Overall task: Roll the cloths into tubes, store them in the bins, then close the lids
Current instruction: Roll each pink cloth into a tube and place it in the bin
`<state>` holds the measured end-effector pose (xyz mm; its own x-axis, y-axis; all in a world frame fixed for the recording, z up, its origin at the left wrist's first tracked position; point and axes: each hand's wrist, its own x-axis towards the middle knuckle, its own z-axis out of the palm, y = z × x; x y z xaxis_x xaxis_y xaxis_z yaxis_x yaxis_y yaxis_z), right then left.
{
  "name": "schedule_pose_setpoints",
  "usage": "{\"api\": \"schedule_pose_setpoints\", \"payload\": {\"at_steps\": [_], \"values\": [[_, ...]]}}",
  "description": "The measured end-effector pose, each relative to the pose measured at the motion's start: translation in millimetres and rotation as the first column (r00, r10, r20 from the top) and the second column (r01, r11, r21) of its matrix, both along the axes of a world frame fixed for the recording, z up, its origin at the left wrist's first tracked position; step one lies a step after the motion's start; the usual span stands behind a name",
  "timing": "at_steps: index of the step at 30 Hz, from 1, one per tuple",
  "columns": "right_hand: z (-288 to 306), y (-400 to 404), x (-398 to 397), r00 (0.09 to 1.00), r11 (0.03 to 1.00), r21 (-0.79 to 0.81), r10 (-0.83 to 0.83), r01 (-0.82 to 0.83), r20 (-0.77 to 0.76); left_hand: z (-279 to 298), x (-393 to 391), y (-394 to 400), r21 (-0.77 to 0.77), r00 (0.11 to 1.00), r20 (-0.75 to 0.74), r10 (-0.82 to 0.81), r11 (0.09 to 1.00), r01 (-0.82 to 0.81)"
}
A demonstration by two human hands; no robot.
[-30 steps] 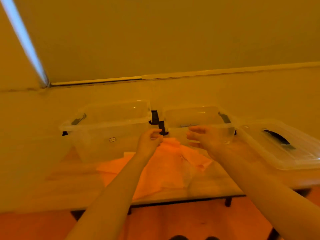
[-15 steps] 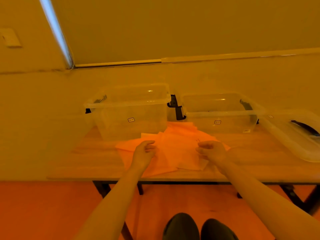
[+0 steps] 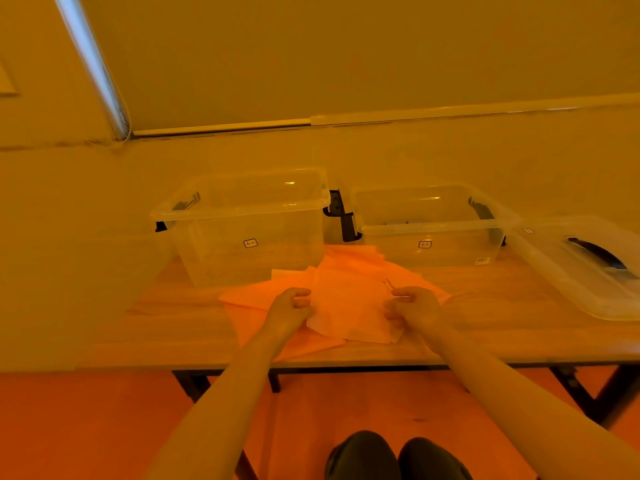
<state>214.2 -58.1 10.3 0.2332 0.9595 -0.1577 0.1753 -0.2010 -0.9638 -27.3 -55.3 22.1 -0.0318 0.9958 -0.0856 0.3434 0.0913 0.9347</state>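
Standing open at the back of the table (image 3: 485, 334), the left bin (image 3: 242, 230) and right bin (image 3: 429, 230) look empty; a lid (image 3: 581, 268) lies right. Orange cloths (image 3: 311, 289) lie overlapped before them, flat and unrolled. The left hand (image 3: 289, 311) and right hand (image 3: 414, 306) pinch the top cloth (image 3: 349, 306) by its side edges.

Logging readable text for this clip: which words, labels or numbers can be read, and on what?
None can be read.
Left bin: small sticker, too blurred.
Right bin: small sticker and corner label, too blurred.
Lid: tiny label, too small.
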Motion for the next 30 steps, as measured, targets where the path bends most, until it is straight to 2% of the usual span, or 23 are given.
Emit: {"api": "schedule_pose_setpoints", "payload": {"at_steps": [3, 5, 8, 12, 16, 20, 23, 27, 30], "values": [[-5.3, 0.5, 0.4, 0.998, 0.999, -0.028, -0.039, 0.041, 0.051, -1.3, 4.2, -2.1, -0.013, 0.999, -0.012, -0.040, 0.999, 0.040], [-7.0, 1.0, 0.1, 0.996, 0.997, -0.042, -0.055, 0.058, 0.069, -2.7, 6.4, -2.4, -0.019, 0.994, -0.072, -0.080, 0.997, 0.079], [-5.1, -2.2, -2.3, 0.998, 0.998, -0.050, -0.023, 0.026, 0.060, -3.0, 7.9, -3.8, -0.025, 0.986, -0.114, -0.119, 0.993, 0.117], [-4.9, -5.8, -5.3, 0.999, 1.000, -0.001, 0.029, -0.029, 0.022, 2.0, 7.5, -9.4, -0.015, 0.989, -0.048, -0.139, 0.990, 0.139], [6.0, -7.0, -8.0, 0.999, 0.990, 0.141, -0.001, -0.004, 0.040, 13.9, 8.3, -11.7, 0.029, 0.991, 0.024, -0.135, 0.990, 0.134], [26.9, -4.1, -6.2, 1.000, 0.972, 0.234, -0.001, 0.002, -0.006, 30.4, 10.0, -7.8, 0.121, 0.987, 0.120, -0.106, 0.988, 0.091], [46.2, 1.1, -3.9, 0.995, 0.958, 0.281, -0.024, 0.050, -0.096, 43.9, 13.9, -1.8, 0.156, 0.967, 0.248, -0.051, 0.988, 0.012], [56.5, 9.4, -2.9, 0.985, 0.943, 0.311, -0.077, 0.123, -0.157, 50.1, 17.1, 6.9, 0.156, 0.941, 0.337, 0.006, 0.986, -0.062], [46.1, 13.0, -3.3, 0.990, 0.967, 0.248, -0.027, 0.060, -0.135, 41.7, 18.7, 10.4, 0.144, 0.930, 0.366, -0.009, 0.988, -0.047]]}}
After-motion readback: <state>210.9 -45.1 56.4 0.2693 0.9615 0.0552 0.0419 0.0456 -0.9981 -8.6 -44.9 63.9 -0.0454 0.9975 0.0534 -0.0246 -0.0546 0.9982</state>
